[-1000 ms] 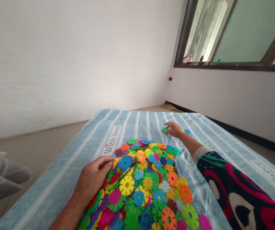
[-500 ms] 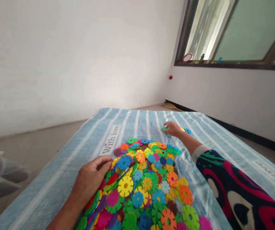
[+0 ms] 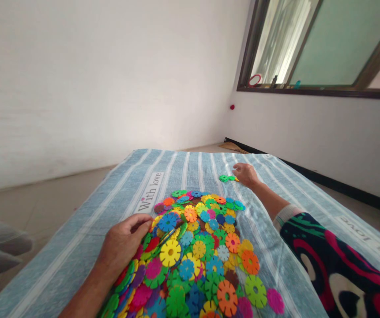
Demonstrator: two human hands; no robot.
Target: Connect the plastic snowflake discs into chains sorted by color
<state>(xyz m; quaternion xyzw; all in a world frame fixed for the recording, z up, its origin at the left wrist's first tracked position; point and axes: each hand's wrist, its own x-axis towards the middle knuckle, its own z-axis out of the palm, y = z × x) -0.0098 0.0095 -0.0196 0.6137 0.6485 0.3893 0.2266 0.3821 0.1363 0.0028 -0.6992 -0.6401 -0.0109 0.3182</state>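
A heap of colourful slotted plastic discs (image 3: 170, 252), shaped like flowers or gears, is spread over the striped blue cloth (image 3: 77, 234). At the heap's left edge rests my left hand (image 3: 122, 240), thumb and forefinger pressed together beside the yellow and orange discs; whatever is between them is hidden. My right hand (image 3: 246, 174) is beyond the heap, just above the cloth, its fingers bent but apart, with no disc visible in them. Just left of it lie a green disc (image 3: 223, 178), a smaller green piece (image 3: 231, 178) and a yellow piece (image 3: 236, 179), partly covered by the hand.
A loose magenta disc (image 3: 275, 300) lies at the heap's right side. White walls (image 3: 103, 79) stand behind the cloth-covered surface. At the upper right, small items line the sill of a window (image 3: 322, 44). Pale translucent material (image 3: 1, 243) shows at the left edge.
My right hand has moved a little right, away from the green disc, which now shows more fully with the pieces next to it. My left hand stays at the heap. The view has shifted slightly.
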